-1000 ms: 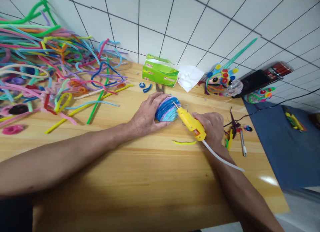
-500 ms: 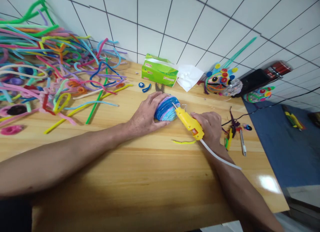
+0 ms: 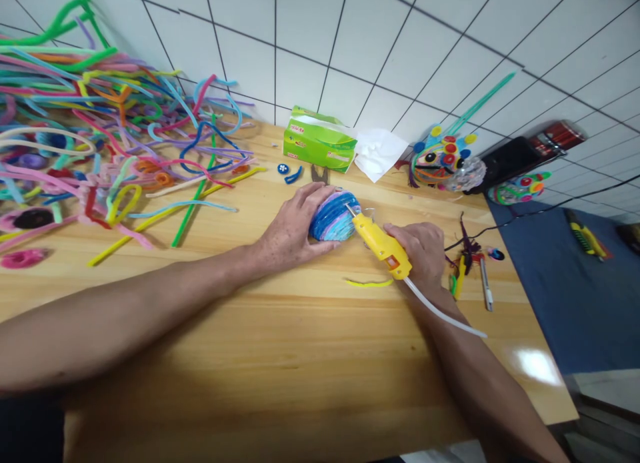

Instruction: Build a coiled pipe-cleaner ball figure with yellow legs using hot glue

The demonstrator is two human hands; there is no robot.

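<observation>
My left hand (image 3: pixel 295 230) is wrapped round the left side of a rounded object wound in blue, purple and light-blue strands (image 3: pixel 336 216), which rests on the table. In my right hand (image 3: pixel 420 253) is a yellow hot glue gun (image 3: pixel 383 244), its metal tip at the right side of the wound object. A white glue stick (image 3: pixel 440 313) trails from the gun's back end. Just beyond the object lie pliers (image 3: pixel 320 175), a blue button (image 3: pixel 283 169) and a short piece of blue pipe cleaner (image 3: pixel 293 176). A yellow strand (image 3: pixel 369 283) lies nearer me.
Many coloured pipe cleaners (image 3: pixel 115 150) heap over the table's left side. A green tissue pack (image 3: pixel 320 140) stands by the tiled wall, beside a crumpled tissue (image 3: pixel 379 153). Decorated crafts (image 3: pixel 440 158) are at the back right, and a utility knife (image 3: pixel 486 284) lies near the right edge.
The glue gun has shifted very slightly to the right with my right hand, and its tip sits a touch farther right. My left hand and the wound object look almost unmoved.
</observation>
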